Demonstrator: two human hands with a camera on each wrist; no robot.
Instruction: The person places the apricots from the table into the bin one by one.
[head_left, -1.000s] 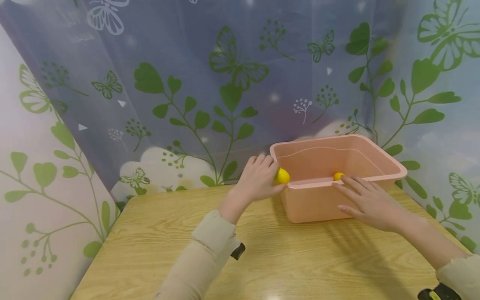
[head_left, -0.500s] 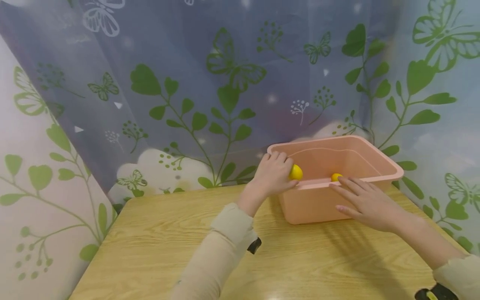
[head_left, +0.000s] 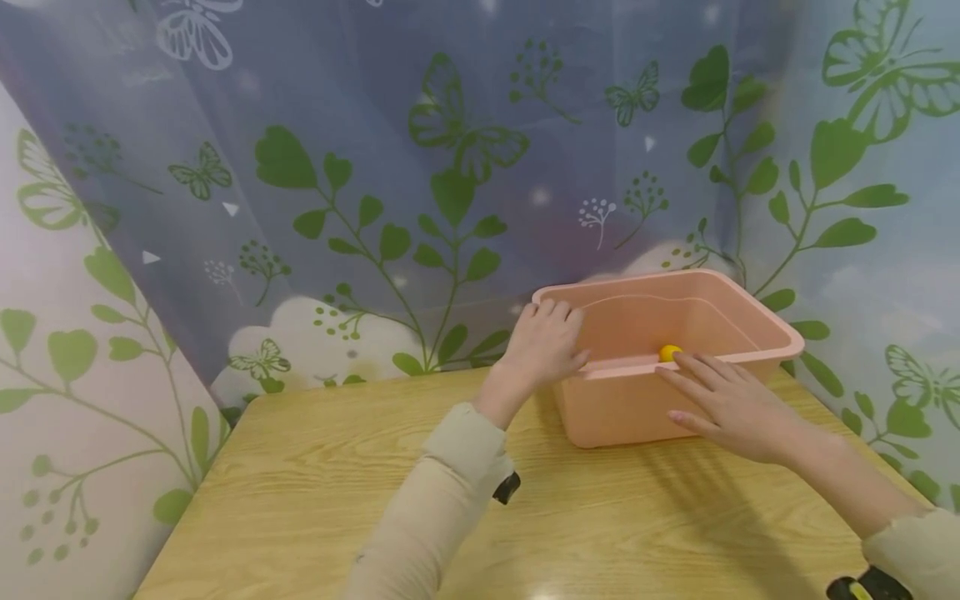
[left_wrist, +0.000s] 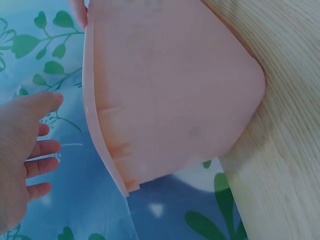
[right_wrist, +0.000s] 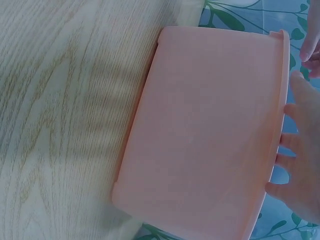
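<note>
A pink plastic tub (head_left: 630, 408) stands on the wooden table. My left hand (head_left: 543, 342) is over the tub's left corner, palm down. In the left wrist view, that hand (left_wrist: 20, 160) has its fingers apart with nothing between them. My right hand (head_left: 735, 408) lies with spread, fairly straight fingers at the tub's near rim; in the right wrist view its fingertips (right_wrist: 283, 162) touch the rim. Inside the tub, a small rounded yellow thing (head_left: 670, 353) shows just past the right fingertips, partly covered. The near wall hides most of the tub's floor.
The wooden table (head_left: 322, 492) extends to the left and front of the tub. A curtain (head_left: 360, 100) with leaf and butterfly prints hangs right behind it and along both sides. Dark straps or devices sit at both wrists.
My left hand moved right to over the tub with a yellow, lemon-like thing, then let it go; that thing is now out of sight. The right hand has hardly moved.
</note>
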